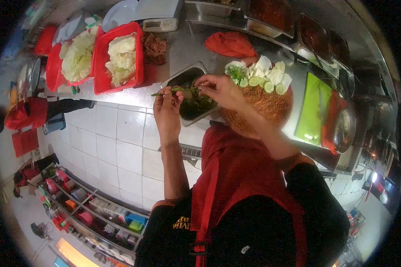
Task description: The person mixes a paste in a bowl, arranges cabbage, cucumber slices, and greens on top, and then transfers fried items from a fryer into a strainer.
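My left hand [167,106] is closed in a pinch on a slender green piece, a stem or pod [177,89], above the near-left rim of a metal pan. Dark green leaves [195,106] lie in this steel pan [186,121]. My right hand [219,89] hangs over the pan's right side, thumb and fingers pinched together; what they hold, if anything, I cannot make out. Beside my right forearm is a round platter covered in orange-brown food [267,109], with cucumber slices [269,86], cabbage pieces [259,67] and green herbs [237,72] along its far edge.
Red baskets of cabbage [140,62] stand to the left, near a scale [160,24]. A red cloth [229,44] lies behind the pan. On the right is a green cutting board [313,109]. Food trays [269,15] line the back. Another person [29,109] stands far left.
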`<action>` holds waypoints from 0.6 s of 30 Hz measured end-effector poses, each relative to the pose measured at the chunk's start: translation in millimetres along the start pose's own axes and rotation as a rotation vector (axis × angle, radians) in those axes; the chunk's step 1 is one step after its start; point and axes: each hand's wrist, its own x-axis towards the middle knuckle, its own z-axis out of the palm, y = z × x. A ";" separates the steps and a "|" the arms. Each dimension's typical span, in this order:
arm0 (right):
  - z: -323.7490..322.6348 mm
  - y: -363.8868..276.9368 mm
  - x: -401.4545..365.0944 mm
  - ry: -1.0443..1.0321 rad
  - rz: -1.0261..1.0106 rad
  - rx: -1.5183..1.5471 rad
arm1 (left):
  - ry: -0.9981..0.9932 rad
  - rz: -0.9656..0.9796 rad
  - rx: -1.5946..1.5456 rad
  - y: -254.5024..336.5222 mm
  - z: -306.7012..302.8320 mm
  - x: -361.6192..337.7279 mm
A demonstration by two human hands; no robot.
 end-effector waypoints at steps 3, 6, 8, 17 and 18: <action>-1.1 -3.7 6.6 0.073 -0.056 -0.209 | -0.058 0.048 0.178 3.5 -3.2 -2.1; 5.4 -11.0 8.8 0.234 -0.209 -0.731 | -0.076 0.223 0.470 6.9 -8.1 1.9; 12.5 -9.4 11.4 0.085 -0.224 -0.783 | -0.057 0.246 0.501 4.9 -10.5 7.4; 73.4 37.6 29.8 -0.264 -0.282 -0.882 | -0.060 0.464 0.928 -18.4 -21.7 10.6; 77.8 43.2 32.1 -0.268 -0.261 -0.861 | -0.058 0.465 0.927 -19.7 -22.6 11.4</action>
